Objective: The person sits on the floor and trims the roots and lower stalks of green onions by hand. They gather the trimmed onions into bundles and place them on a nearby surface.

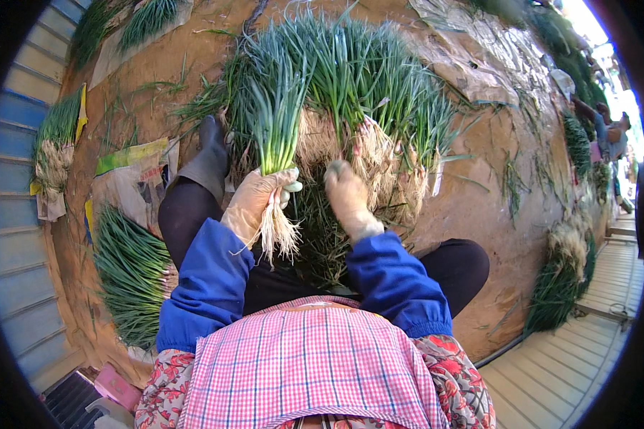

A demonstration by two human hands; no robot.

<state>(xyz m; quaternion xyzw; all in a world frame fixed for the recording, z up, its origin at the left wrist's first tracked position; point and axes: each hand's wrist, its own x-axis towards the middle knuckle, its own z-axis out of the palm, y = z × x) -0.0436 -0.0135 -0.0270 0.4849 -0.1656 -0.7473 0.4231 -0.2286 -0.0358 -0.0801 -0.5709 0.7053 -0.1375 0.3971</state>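
My gloved left hand (257, 201) is closed around a small bunch of green onions (278, 120). The leaves point away from me and the pale roots hang below the fist. Blurred by motion, my right hand (349, 193) has its fingers curled, close to the roots of a large heap of green onions (349, 64). Whether anything is between those fingers cannot be made out. Stringy roots (375, 147) face me along the near edge of the heap. Between my legs lies a mound of discarded leaves and trimmings (324, 236).
More green onions (131, 273) lie by my left leg, beside a printed plastic sack (129, 177). Other bundles rest near the blue slatted shutter (19, 187) and at the right (555, 284). Plastic sheeting (477, 59) covers ground at the upper right. A person (614, 137) is at far right.
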